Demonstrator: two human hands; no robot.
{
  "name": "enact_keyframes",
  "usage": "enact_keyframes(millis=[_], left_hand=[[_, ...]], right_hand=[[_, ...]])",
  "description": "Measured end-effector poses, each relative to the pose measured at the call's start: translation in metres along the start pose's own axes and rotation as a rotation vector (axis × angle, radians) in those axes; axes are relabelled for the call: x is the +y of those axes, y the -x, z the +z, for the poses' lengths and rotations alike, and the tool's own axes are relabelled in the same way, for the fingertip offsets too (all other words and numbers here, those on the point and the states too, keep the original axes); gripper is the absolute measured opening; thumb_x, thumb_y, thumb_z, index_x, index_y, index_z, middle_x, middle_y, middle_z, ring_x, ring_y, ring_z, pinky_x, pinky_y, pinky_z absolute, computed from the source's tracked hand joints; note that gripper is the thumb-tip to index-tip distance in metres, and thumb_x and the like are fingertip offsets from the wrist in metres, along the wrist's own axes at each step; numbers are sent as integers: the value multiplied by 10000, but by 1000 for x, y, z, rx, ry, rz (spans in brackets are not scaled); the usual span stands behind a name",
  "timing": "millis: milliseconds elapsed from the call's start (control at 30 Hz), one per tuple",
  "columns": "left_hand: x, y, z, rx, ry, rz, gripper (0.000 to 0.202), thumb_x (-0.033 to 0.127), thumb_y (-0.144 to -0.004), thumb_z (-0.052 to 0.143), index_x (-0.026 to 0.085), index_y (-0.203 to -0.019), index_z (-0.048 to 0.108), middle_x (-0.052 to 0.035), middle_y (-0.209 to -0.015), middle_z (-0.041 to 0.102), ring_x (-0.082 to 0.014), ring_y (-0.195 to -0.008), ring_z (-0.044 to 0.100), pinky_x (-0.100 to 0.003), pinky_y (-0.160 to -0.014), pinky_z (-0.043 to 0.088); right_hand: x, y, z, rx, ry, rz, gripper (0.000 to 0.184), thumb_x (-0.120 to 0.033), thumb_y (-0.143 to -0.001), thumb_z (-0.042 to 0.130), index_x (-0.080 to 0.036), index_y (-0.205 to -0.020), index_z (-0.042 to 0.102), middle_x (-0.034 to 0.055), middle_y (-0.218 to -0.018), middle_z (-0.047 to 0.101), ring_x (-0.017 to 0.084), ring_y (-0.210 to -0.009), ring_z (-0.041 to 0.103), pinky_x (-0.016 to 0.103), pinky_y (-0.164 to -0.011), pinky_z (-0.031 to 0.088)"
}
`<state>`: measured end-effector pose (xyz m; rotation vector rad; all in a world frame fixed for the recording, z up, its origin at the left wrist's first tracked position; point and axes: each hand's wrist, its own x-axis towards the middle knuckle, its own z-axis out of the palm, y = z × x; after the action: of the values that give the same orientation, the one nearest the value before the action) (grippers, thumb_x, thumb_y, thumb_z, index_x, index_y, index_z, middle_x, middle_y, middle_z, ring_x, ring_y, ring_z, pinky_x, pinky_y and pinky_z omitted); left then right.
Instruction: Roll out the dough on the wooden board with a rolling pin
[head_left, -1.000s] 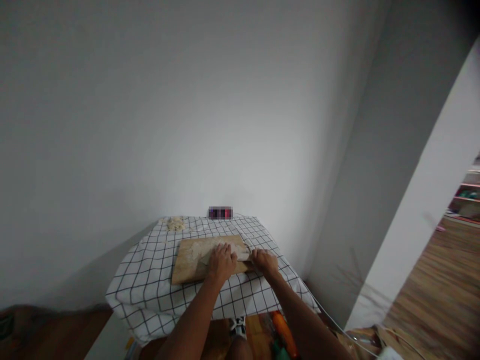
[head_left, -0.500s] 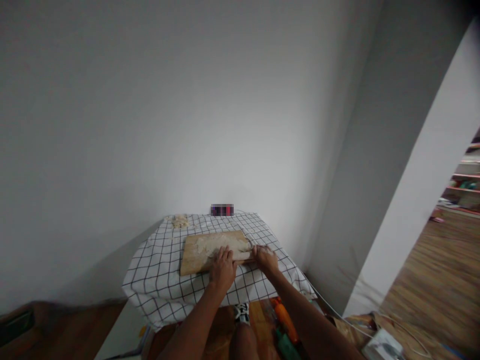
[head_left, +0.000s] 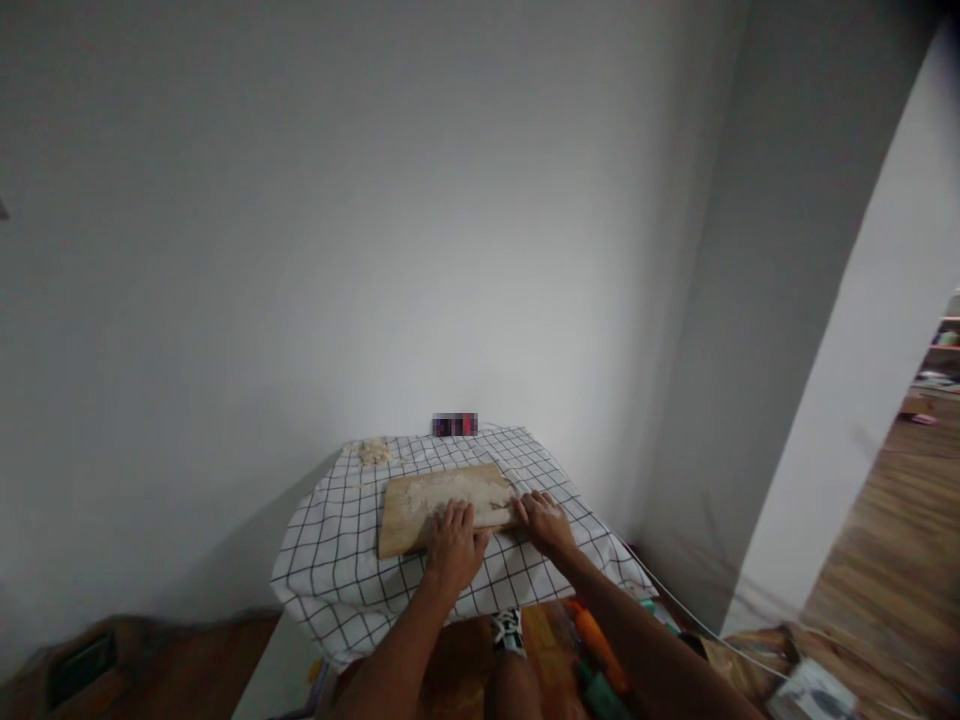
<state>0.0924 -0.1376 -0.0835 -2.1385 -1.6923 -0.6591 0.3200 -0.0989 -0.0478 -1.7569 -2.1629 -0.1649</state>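
A flour-dusted wooden board lies on the checked cloth, with a thin layer of pale dough spread across it. Near the board's front edge, a pale rolling pin runs between my hands. My left hand presses on its left part, fingers pointing forward over the dough. At the other end, beside the board's right edge, my right hand is curled over the pin. My hands hide most of the pin's two ends.
A white cloth with black checks covers the table. At its back left sits a small heap of dough pieces; a blurred-out box stands by the wall. Below are an orange item, a white cable and a white power strip.
The whole view has shifted, so the table appears slightly further right. Both hands remain on the rolling pin, which stays near the board's front edge.
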Motion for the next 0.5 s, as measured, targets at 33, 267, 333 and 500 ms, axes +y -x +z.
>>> enact_keyframes(millis=[33, 267, 333, 500], left_hand=[[-1, -1, 1, 6, -4, 8, 532, 434, -1149, 592, 191, -1603, 728, -178, -1676, 701, -419, -1619, 593, -649, -1320, 516], [-31, -22, -6, -83, 2, 21, 580, 457, -1184, 537, 200, -1690, 657, -166, -1745, 641, -434, -1678, 523, -719, -1384, 398], [-47, -30, -11, -120, -12, -5, 572, 449, -1187, 540, 227, -1703, 644, -155, -1766, 620, -431, -1701, 490, -730, -1399, 359], [-71, -53, -10, -132, -22, -123, 544, 452, -1195, 515, 256, -1680, 665, -136, -1787, 602, -430, -1719, 449, -725, -1400, 338]], right_hand=[[4, -3, -1, -14, -17, 6, 382, -458, -1271, 441, -265, -1222, 767, 106, -1291, 816, 259, -1297, 729, 317, -976, 562], [-10, -35, -24, -118, -29, 76, 503, -483, -1263, 366, -224, -1217, 795, 146, -1301, 843, 283, -1190, 802, 377, -977, 586], [-22, -46, -26, -118, -15, 42, 481, -446, -1259, 364, -212, -1295, 783, 160, -1347, 829, 294, -1245, 785, 381, -991, 592], [-36, -72, -15, -174, 54, -130, 401, -331, -1233, 409, -206, -1386, 759, 182, -1479, 775, 307, -1396, 704, 412, -1134, 548]])
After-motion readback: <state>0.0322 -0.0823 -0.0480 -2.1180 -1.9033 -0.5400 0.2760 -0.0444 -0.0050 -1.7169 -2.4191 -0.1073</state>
